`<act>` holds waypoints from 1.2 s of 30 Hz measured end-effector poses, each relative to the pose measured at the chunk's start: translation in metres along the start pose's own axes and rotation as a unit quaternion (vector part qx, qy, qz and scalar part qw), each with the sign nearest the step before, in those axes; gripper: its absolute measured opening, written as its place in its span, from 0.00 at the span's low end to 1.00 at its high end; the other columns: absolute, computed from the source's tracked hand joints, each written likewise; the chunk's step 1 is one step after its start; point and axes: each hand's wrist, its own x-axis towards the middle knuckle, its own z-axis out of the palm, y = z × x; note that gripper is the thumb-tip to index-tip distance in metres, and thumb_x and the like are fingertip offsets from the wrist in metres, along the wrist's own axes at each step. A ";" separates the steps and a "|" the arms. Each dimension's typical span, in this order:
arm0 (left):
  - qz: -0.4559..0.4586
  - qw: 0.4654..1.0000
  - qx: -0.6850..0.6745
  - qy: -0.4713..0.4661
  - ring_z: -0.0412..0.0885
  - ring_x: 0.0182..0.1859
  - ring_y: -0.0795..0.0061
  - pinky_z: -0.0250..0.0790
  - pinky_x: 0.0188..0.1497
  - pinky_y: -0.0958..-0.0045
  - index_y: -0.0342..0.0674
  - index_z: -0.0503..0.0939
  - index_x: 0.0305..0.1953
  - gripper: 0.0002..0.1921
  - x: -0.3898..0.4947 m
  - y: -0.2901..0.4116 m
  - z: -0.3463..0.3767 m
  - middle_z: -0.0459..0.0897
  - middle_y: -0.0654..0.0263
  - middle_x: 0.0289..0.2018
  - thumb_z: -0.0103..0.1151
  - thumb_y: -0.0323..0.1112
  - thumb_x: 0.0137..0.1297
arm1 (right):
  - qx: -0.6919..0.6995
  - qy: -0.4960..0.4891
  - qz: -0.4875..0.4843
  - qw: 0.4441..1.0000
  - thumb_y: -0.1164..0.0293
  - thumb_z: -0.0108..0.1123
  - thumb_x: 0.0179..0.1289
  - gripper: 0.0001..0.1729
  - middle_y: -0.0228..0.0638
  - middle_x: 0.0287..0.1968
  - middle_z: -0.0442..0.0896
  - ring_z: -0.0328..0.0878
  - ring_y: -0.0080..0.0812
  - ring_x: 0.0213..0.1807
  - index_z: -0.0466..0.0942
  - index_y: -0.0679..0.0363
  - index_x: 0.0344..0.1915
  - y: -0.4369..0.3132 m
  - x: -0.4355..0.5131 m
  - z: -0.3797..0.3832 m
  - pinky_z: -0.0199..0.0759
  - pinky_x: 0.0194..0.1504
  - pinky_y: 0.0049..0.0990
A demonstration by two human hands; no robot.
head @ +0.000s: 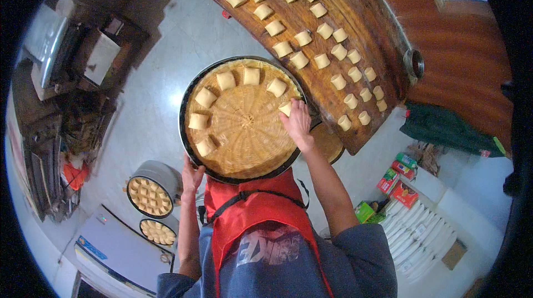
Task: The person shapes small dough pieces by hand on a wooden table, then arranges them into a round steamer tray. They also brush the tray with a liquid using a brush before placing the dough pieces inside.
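A round steamer tray with a woven mat (245, 148) is in front of my body, level with the red apron (258, 202). My left hand (192, 175) grips the tray's dark rim at the lower left. At the right side of the mat, my right hand (297, 121) has its fingers on a pale dough piece (285, 108). Several other dough pieces, such as one plump dough bun (205, 97), form an arc along the mat's left and far edge. The mat's middle and near part show bare weave.
A wooden worktable (308, 69) holds rows of cut dough pieces (299, 60) beyond the tray. Another round tray (327, 142) sits below the table's corner. Filled steamers (150, 196) stand at the lower left beside a white appliance (120, 244). Stacked white sacks (416, 231) lie right.
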 end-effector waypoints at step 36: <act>0.057 0.996 -0.056 -0.046 0.86 0.41 0.62 0.77 0.43 0.62 0.42 0.59 0.71 0.38 0.003 0.019 -0.013 0.87 0.52 0.41 0.62 0.28 0.59 | 0.303 -0.076 0.129 0.941 0.55 0.70 0.63 0.22 0.39 0.43 0.86 0.85 0.38 0.44 0.79 0.57 0.50 0.034 -0.077 0.007 0.77 0.47 0.36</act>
